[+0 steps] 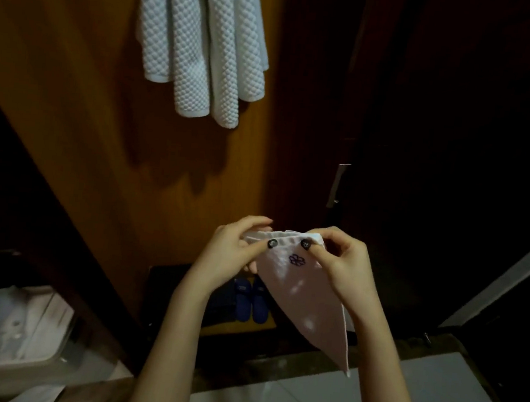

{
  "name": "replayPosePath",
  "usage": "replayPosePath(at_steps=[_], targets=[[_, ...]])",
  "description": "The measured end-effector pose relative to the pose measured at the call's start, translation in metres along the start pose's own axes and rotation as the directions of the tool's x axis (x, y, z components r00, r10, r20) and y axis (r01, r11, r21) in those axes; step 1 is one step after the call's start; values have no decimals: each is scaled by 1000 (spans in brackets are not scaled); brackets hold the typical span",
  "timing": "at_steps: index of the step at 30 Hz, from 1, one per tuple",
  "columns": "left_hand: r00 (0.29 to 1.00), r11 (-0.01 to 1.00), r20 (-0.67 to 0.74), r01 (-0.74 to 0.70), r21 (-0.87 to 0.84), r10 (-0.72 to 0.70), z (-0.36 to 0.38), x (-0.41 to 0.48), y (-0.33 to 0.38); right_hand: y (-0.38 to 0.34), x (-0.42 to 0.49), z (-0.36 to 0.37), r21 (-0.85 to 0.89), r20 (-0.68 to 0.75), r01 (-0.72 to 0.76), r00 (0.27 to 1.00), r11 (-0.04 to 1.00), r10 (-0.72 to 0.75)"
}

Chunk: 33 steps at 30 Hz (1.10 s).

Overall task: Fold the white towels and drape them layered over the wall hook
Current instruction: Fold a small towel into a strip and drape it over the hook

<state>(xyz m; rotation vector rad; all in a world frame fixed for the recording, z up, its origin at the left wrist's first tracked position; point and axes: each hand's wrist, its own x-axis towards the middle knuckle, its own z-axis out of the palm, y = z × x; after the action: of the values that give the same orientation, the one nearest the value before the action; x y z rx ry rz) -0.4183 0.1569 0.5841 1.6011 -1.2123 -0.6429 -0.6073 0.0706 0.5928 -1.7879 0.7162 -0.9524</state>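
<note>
Home interior: hanging towels [200,44], blue slippers [250,300].

At 12 o'clock the hanging towels [203,44] run off the top edge, so whatever holds them is out of sight. The left hand [237,249] and right hand [338,261] cover the upper corners of the small towel [306,300], whose purple mark [297,260] is too small to read (a flower, perhaps). That towel hides part of the blue slippers [250,299] at 6 o'clock. At 8 o'clock a white garment [12,329] is cut by the edge.
</note>
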Motion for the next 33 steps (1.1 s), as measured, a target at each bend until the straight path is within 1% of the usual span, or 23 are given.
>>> replayPosePath(at_steps=[2, 5, 8, 10, 12, 14, 17, 21, 25, 30, 33], targets=[[998, 999, 63, -17, 38, 15, 1, -2, 3, -1, -1, 5, -2, 44, 18, 999, 1000, -18], [996, 991, 46, -77, 107, 72, 2, -4, 2, 1, 0, 7, 1, 67, -9, 998, 1000, 9], [990, 971, 22, -142, 190, 140, 2, -4, -2, 4, 0, 9, 34, 28, -67, 997, 997, 66], [981, 954, 30, -194, 227, 192, 2, -4, -5, 7, -1, 11, 79, -4, -97, 995, 992, 98], [977, 946, 43, -212, 245, 208, 1, -5, -7, 8, -2, 12, 128, -28, -100, 994, 987, 105], [975, 938, 48, -222, 266, 217, -1, -6, -8, 8, -1, 11, 182, -22, -123, 991, 976, 129], [964, 947, 28, -267, 180, 266, -2, -6, -9, 7, 1, 10, 243, 51, -171, 985, 955, 164], [961, 961, -37, -274, 34, 276, -4, -4, -4, 3, 5, 19, 269, 80, -135, 990, 954, 118], [948, 949, -60, -314, -16, 313, -9, 0, 0, 1, 15, 29, 297, 59, -104, 994, 949, 90], [938, 937, -62, -344, -53, 341, -15, 3, 1, -1, 23, 37, 337, 151, -110, 987, 935, 62], [934, 930, -72, -356, -94, 351, -20, 2, 1, -4, 25, 43, 343, 154, -134, 984, 930, 85]])
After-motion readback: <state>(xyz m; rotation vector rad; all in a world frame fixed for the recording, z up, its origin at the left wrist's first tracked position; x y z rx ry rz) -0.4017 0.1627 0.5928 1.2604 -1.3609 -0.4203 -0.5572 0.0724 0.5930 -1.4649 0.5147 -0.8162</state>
